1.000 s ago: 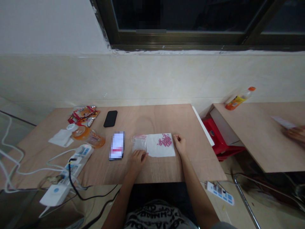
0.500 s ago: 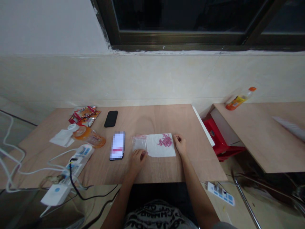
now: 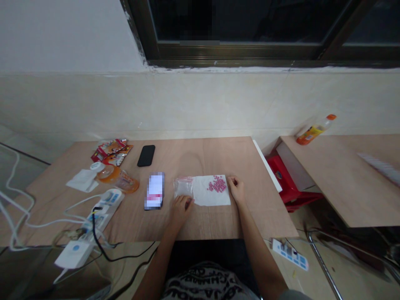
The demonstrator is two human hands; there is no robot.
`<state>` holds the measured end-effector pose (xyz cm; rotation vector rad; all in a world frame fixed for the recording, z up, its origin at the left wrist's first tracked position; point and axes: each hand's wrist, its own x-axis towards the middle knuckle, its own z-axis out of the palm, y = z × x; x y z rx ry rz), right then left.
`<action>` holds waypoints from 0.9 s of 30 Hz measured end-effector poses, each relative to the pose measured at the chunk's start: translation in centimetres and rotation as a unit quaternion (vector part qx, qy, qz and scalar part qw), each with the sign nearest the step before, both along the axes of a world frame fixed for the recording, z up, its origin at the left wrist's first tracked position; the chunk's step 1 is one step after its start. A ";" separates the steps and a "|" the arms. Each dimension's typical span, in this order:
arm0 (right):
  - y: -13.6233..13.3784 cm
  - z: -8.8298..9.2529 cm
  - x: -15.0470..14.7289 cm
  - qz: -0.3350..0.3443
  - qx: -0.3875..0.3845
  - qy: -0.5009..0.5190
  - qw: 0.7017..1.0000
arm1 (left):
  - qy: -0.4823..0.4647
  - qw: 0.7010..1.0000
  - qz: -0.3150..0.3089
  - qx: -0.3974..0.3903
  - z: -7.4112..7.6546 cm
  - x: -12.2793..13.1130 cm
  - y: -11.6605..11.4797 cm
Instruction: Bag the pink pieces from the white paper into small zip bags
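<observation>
A white sheet of paper (image 3: 208,199) lies on the wooden table in front of me. Small pink beads (image 3: 216,184) are gathered in a loose cluster on its upper right part. Left of the paper is a clear zip bag (image 3: 183,186) with a reddish strip along its top; the bag looks flat. My left hand (image 3: 181,208) rests on the lower edge of the bag, fingers curled in and thumb side near the paper. Just off the paper's right edge, my right hand (image 3: 236,189) rests on the table with curled fingers. I see nothing held in either hand.
To the left lie a lit phone (image 3: 154,191), a black phone (image 3: 146,156), an orange bottle (image 3: 120,180), snack packets (image 3: 114,152), a tissue (image 3: 81,181) and a power strip (image 3: 101,218) with cables. A red stool (image 3: 289,191) stands beside another table (image 3: 353,175).
</observation>
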<state>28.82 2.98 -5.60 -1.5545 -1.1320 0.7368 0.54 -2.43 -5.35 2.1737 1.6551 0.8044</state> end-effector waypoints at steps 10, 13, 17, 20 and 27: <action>0.0 -0.3 0.0 0.005 0.006 0.006 1.000 | 0.014 1.000 -0.003 0.000 -0.5 -0.1 0.1; 0.0 -0.3 0.0 0.003 0.004 0.007 1.000 | 0.014 1.000 -0.001 0.000 -0.5 -0.1 0.1; 0.0 0.0 0.0 0.002 0.000 0.004 1.000 | 0.012 1.000 0.000 0.004 -0.3 -0.1 0.0; 0.0 0.1 -0.1 0.003 0.005 0.000 1.000 | 0.012 1.000 -0.001 0.006 -0.2 -0.1 0.0; -0.1 0.3 -0.1 -0.001 0.004 -0.005 1.000 | 0.013 1.000 0.000 0.000 -0.2 0.0 0.1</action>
